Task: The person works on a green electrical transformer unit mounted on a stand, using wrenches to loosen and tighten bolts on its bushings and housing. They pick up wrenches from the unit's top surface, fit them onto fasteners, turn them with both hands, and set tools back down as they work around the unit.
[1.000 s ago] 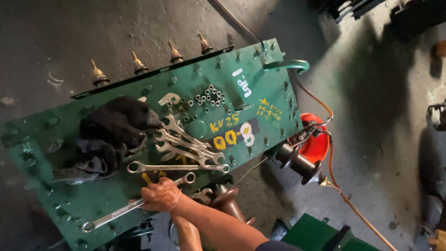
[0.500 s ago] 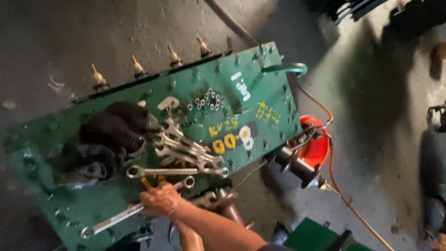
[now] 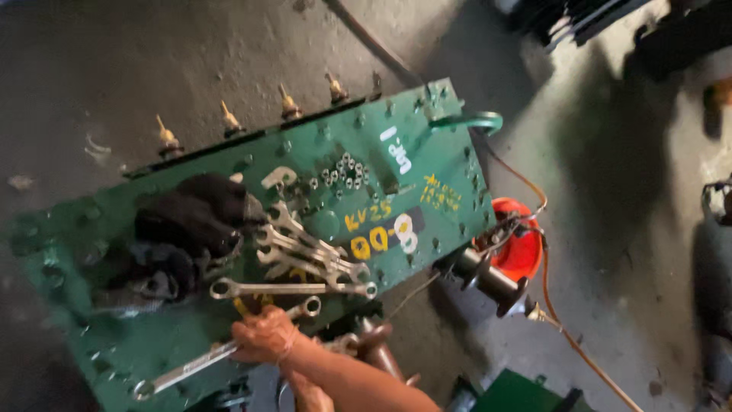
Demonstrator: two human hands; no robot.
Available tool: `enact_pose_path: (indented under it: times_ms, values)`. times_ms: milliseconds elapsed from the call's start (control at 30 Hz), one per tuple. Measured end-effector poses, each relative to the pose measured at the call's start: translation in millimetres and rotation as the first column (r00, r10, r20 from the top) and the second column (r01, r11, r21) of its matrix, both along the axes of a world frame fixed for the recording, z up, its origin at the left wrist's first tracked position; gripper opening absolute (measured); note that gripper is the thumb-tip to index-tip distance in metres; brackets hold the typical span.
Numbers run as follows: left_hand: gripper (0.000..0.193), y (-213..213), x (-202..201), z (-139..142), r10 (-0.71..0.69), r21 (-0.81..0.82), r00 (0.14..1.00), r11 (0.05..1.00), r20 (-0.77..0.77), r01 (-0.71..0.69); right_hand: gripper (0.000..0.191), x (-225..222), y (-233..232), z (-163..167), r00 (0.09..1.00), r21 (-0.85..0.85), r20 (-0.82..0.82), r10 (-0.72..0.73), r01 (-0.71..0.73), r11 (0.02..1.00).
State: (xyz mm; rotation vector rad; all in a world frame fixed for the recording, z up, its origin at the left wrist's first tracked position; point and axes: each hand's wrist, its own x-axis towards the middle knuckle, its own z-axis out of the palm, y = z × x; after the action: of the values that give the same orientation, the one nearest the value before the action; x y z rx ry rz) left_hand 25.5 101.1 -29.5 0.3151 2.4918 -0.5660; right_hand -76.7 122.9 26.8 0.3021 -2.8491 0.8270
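We see one hand point(image 3: 263, 336) at the lower edge of a green metal cover plate point(image 3: 427, 191) that lies on a stained concrete floor point(image 3: 610, 252); its fingers are curled closed around the middle of a long wrench point(image 3: 191, 366), which rests slantwise on the plate, one ring end low at the left and the other just past the knuckles (which of our two hands this is, we cannot tell from the forearm alone). Just above the hand lies another ring wrench point(image 3: 293, 288), and above that a loose pile of spanners point(image 3: 301, 248). A dark crumpled rag point(image 3: 191, 221) sits to their left. Four brass-tipped terminals point(image 3: 229, 118) stand along the plate's far edge, and a red object point(image 3: 522, 244) with wires lies beside its right corner.
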Motion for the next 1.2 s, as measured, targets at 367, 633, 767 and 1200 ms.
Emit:
enact_pose_path:
  times_ms: [367, 633, 767, 1200]
  values:
    - [0.022, 6, -3, 7, 0.005, 0.027, 1.0, 1.0, 0.011, -0.005, 0.05, -1, -2, 14, 0.998, -0.004, -0.029, -0.053, 0.053, 0.999]
    - [0.022, 5, -5, 9, 0.014, 0.037, 1.0, 0.999, 0.009, -0.015, 0.036, -2, 0, 13, 0.999, 0.021, 0.046, -0.021, 0.02, 1.0]
    - [0.022, 7, -2, 12, 0.015, 0.039, 1.0, 0.999, 0.017, -0.016, 0.034, -3, -1, 12, 0.98, 0.046, -0.157, -0.119, 0.128, 0.991]
    - [0.021, 5, 2, 8, 0.061, 0.045, 0.998, 0.997, 0.02, -0.062, 0.047, -3, -2, 16, 0.999, 0.019, -0.019, -0.031, 0.032, 0.999]
